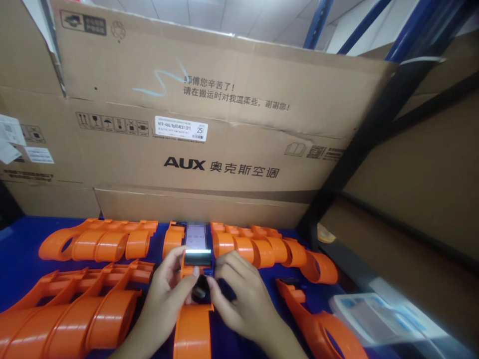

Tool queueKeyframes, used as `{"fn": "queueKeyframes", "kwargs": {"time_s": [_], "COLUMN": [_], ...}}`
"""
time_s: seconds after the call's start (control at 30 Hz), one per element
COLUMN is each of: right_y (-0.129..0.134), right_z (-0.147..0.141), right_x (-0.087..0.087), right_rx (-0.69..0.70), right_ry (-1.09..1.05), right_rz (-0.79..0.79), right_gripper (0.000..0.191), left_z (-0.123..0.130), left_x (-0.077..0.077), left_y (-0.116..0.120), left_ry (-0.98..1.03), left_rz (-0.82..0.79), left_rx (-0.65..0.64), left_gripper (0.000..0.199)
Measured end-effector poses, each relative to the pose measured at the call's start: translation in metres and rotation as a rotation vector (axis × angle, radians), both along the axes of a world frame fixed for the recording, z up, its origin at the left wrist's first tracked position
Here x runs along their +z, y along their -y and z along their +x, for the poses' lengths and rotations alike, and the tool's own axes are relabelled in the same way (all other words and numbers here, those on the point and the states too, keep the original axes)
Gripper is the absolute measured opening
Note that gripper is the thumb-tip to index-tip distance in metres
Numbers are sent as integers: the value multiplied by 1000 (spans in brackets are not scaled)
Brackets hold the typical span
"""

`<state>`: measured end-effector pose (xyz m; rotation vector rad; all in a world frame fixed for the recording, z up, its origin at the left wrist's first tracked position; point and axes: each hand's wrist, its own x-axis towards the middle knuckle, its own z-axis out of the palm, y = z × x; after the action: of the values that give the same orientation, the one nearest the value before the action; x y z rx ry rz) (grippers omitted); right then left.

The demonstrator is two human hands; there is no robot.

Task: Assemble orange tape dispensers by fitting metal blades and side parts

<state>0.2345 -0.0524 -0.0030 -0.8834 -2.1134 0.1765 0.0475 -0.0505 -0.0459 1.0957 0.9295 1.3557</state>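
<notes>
Left hand [172,285] grasps curved orange plastic piece [192,330], near centre, with silver serrated strip [197,258]; right hand [243,291] at glossy black part [201,288], grip uncertain. Probable step: 2-handed adjustment; next likely needs steady hold.

Cardboard [239,134] behind the screen [196,238] (between strips [263,252])

Both hands [175,286] [245,291] on orange piece [192,329]

Cardboard [239,132] printed "AUX" stands behind a blue tabletop [22,244] and a lit phone [196,237].
</notes>
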Motion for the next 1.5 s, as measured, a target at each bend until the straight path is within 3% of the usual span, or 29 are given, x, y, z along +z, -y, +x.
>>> {"fn": "queueKeyframes", "kwargs": {"time_s": [0.13,0.23,0.33,0.47,0.6,0.67,0.83,1.1,1.23,1.37,1.5], "right_y": [2,2,3,4,0,-2,-1,2,0,-5,-5], "right_z": [3,2,0,-2,-7,-11,-21,-30,-23,-3,9], "right_x": [-1,-3,0,5,-1,-6,-9,-11,-6,1,5], "right_rx": [3,1,133,192,154,158,130,101,70,-127,-161], "right_ry": [-260,-486,-563,-563,-589,-588,-606,-644,-548,-291,64], "right_rz": [-107,-330,-576,-706,-710,-714,-721,-666,-606,-390,-322], "right_gripper": [16,14,37,39,33,32,30,25,24,36,17], "left_z": [3,5,7,8,7,7,5,4,3,1,0], "left_x": [10,15,19,20,19,19,21,21,15,13,21], "left_y": [3,6,11,15,17,18,15,11,4,-1,-3], "left_ry": [87,155,210,263,308,287,116,69,148,287,443], "left_rz": [-17,-89,-239,-298,-233,-200,-113,-68,-153,-243,-293], "left_rx": [-37,-135,-257,-319,-408,-431,-266,-189,-194,-159,-158], "left_gripper": [42,68,94,88,86,74,45,44,57,57,60]}}
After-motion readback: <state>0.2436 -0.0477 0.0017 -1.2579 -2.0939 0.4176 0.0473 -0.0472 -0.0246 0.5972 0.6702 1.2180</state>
